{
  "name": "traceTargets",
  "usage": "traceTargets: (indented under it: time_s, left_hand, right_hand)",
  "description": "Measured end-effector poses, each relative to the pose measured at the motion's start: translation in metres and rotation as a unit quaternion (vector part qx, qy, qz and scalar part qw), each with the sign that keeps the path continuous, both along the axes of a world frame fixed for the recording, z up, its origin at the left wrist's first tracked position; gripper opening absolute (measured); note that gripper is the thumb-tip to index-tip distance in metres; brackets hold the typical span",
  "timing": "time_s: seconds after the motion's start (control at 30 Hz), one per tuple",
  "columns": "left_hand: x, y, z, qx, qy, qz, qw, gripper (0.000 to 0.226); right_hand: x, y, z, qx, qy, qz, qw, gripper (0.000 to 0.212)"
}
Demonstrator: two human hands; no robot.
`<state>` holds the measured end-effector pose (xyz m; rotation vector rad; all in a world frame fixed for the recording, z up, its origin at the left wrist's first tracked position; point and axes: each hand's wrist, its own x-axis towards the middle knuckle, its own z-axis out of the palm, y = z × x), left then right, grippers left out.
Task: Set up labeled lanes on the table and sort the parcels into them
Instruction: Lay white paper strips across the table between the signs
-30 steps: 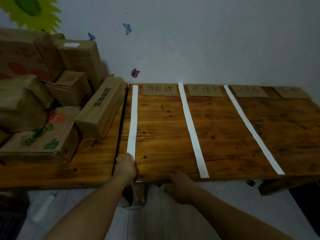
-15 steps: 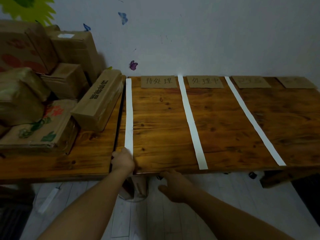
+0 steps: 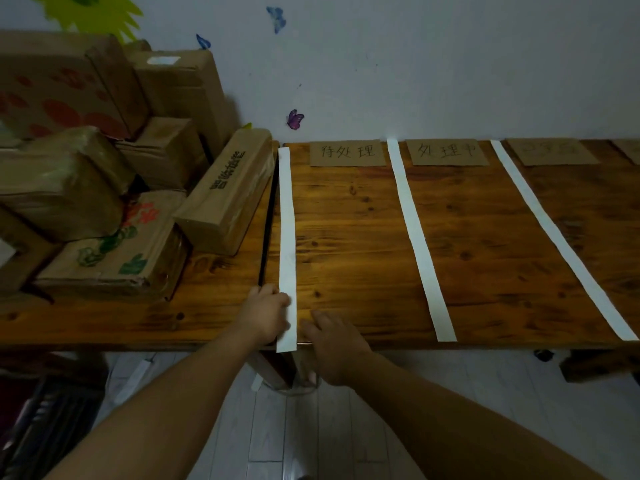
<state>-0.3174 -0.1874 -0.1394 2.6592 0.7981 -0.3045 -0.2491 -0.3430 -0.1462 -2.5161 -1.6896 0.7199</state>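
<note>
The left hand (image 3: 266,315) covers the near end of the leftmost strip (image 3: 286,220), pinching or pressing I cannot tell; the right hand (image 3: 334,341) lies flat just beside it; better to keep the strip parallel to the seam of the table (image 3: 363,237), smoothing wallward; the parcels (image 3: 221,199) wait stacked at left.

A pale grey-blue wall (image 3: 450,64) is rising behind two glossy wooden benches, the left bench (image 3: 207,306) and the right bench (image 3: 485,237) standing side by side with a dark gap between. A blue butterfly sticker (image 3: 276,18), a purple butterfly sticker (image 3: 295,119) and a green decal (image 3: 100,12) are clinging to the wall. Pale floor planks (image 3: 311,427) are showing below in dim light.
</note>
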Motion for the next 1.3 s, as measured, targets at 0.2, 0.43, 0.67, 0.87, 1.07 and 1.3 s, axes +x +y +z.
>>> traceTargets:
  time_s: [0.2, 0.43, 0.67, 0.87, 1.07, 1.3]
  left_hand:
    - [0.0, 0.017, -0.005, -0.069, -0.035, -0.002, 0.997, 0.034]
    - [0.006, 0.024, -0.009, -0.109, -0.033, 0.024, 0.993, 0.03]
    - [0.023, 0.014, 0.014, -0.331, -0.078, 0.265, 0.902, 0.044]
    - [0.047, 0.008, 0.055, -0.561, -0.14, 0.394, 0.714, 0.031]
    - [0.09, -0.022, 0.117, -0.553, -0.183, 0.321, 0.747, 0.027]
    - [0.143, -0.078, 0.19, -0.566, -0.235, 0.241, 0.752, 0.023]
  right_hand:
    - [-0.007, 0.008, -0.022, 0.016, -0.093, 0.056, 0.994, 0.062]
    - [-0.005, 0.021, -0.011, 0.051, -0.107, 0.075, 0.99, 0.032]
    - [-0.002, 0.007, 0.03, 0.119, 0.032, -0.001, 0.992, 0.031]
    - [0.007, -0.023, 0.07, 0.127, 0.016, 0.011, 0.992, 0.033]
    - [0.031, -0.047, 0.104, 0.215, 0.224, -0.353, 0.882, 0.047]
    - [0.076, -0.092, 0.158, 0.287, 0.252, -0.418, 0.824, 0.012]
